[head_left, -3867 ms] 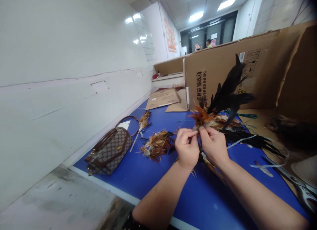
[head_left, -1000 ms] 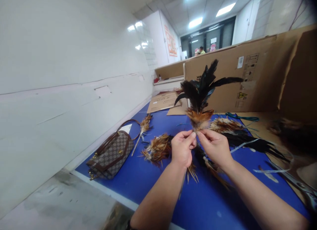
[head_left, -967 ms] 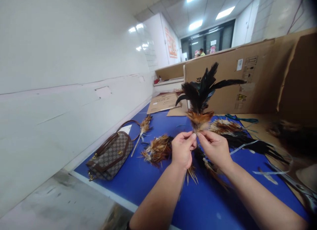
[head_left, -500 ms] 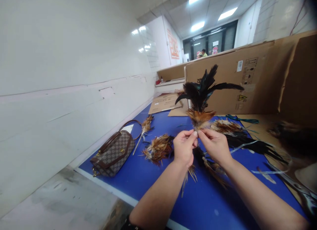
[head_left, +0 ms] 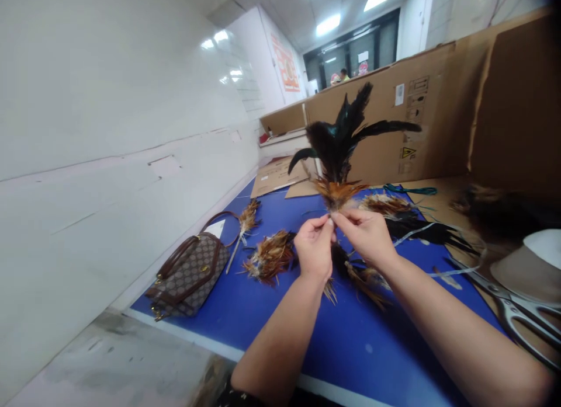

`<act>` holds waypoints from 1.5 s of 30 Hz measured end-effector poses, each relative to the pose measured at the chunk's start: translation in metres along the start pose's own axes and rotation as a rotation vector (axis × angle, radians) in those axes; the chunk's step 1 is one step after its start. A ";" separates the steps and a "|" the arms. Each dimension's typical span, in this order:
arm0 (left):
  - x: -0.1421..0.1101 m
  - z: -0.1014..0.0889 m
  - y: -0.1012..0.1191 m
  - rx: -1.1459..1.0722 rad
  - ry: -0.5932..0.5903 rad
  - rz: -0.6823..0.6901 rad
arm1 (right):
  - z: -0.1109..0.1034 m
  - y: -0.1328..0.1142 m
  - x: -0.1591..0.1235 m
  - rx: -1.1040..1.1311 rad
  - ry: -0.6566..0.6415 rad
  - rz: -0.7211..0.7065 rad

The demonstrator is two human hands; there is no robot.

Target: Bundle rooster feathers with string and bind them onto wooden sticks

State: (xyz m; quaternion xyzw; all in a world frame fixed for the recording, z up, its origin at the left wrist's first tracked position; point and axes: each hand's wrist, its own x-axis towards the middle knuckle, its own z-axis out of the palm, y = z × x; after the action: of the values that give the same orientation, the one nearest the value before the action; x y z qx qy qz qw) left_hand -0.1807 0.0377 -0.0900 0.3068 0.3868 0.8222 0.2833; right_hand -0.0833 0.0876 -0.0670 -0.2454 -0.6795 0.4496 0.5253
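Observation:
Upright before me is a feather bunch, long glossy black plumes above a collar of shorter orange-brown feathers. My left hand pinches its base from the left, fingers closed. Thumb and fingers of my right hand close on the same base from the right, the fingertips of both hands meeting. What lies between the fingertips is hidden. Beneath my hands, dark and brown feathers lie on the blue tabletop. Left of my left hand is a pile of brown feathers.
A patterned handbag sits at the left by the white wall, near a small feather bundle. Black feathers, scissors and a white roll lie at the right. A large cardboard panel stands behind.
The view has shifted, so everything sits further left and higher, and more of the scissors and white roll shows. Both hands keep their pinch on the feather bunch.

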 end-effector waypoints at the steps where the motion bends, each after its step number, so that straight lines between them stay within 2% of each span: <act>1: -0.001 0.000 0.000 -0.001 -0.004 -0.002 | 0.000 -0.001 0.000 0.004 0.017 0.014; 5: -0.003 0.003 -0.002 -0.010 0.001 -0.023 | 0.000 -0.004 0.000 -0.012 0.073 0.041; 10: -0.005 0.006 -0.006 -0.014 0.035 -0.027 | -0.003 -0.003 0.001 -0.071 0.059 0.053; 15: -0.005 0.001 -0.005 0.040 0.053 0.018 | -0.005 -0.001 0.004 -0.067 -0.018 0.040; 20: -0.007 -0.006 0.006 0.073 -0.015 0.066 | -0.007 -0.008 0.004 -0.067 -0.042 -0.002; 24: -0.009 -0.006 0.018 0.060 -0.066 0.054 | -0.006 -0.021 0.000 -0.066 -0.051 -0.010; 28: -0.012 -0.004 0.028 0.007 -0.067 -0.031 | -0.004 -0.031 -0.005 -0.040 -0.063 0.001; 31: -0.015 -0.006 0.033 -0.086 -0.113 -0.175 | -0.002 -0.033 -0.008 0.042 -0.156 0.053; 34: -0.019 -0.014 0.033 -0.126 -0.167 -0.306 | 0.000 -0.030 -0.010 0.106 -0.257 0.092; 37: -0.022 -0.025 0.032 -0.103 -0.245 -0.403 | 0.002 -0.026 -0.012 0.065 -0.287 0.106; 41: -0.027 -0.037 0.034 -0.081 -0.309 -0.458 | 0.004 -0.024 -0.013 0.012 -0.313 0.105; 45: -0.028 -0.040 0.040 -0.122 -0.292 -0.453 | 0.004 -0.023 -0.013 0.028 -0.365 0.088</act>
State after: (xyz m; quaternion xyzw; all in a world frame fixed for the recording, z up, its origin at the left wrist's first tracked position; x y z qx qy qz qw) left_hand -0.2008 -0.0224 -0.0860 0.3101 0.3507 0.7065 0.5308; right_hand -0.0796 0.0650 -0.0530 -0.1820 -0.7458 0.5187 0.3763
